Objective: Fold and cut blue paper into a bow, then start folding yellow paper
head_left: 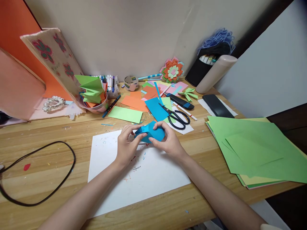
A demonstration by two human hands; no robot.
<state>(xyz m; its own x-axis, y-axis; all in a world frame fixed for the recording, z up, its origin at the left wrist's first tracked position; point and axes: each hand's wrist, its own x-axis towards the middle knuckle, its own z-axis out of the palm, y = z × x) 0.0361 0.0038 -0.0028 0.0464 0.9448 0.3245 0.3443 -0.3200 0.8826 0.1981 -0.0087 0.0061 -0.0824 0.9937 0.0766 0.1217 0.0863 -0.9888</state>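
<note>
Between my two hands is a piece of blue paper, bent into a curved, folded shape above a white sheet. My left hand pinches its left end between thumb and fingers. On the right side, my right hand grips it with the thumb below and the fingers over the top. The white sheet beneath carries small coloured marks or scraps. Just beyond my right hand lie black-handled scissors, partly on a flat blue sheet.
Beyond my hands lie orange paper, a light green rectangle, a utility knife and a tape roll. A green paper stack is at right, beside a phone. A black cable loops at left.
</note>
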